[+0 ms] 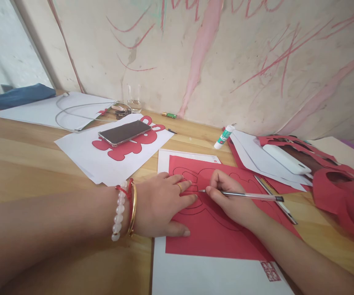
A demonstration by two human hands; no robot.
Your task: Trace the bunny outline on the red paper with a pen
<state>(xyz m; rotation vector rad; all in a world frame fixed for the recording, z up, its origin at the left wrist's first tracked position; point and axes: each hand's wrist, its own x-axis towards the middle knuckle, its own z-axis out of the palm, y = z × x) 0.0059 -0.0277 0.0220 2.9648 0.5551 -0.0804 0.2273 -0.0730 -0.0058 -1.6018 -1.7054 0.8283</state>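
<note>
My left hand lies flat with fingers spread on a sheet of red paper, pressing its left part. Between the thumb and fingers of my right hand is a clear-barrelled pen, its tip touching the red paper near my left fingertips. Dark outlines of rounded shapes are drawn on the sheet, partly hidden by both hands. Beneath the red paper lies a white sheet with a red printed stamp. Beside my right hand, a second slim pen or blade-like tool rests at the paper's right side.
A phone lies on a red rabbit-shaped cutout on white paper. Behind are a glass, a white cable and a green tube. A glue stick stands tilted. Red cut paper and a white device sit right.
</note>
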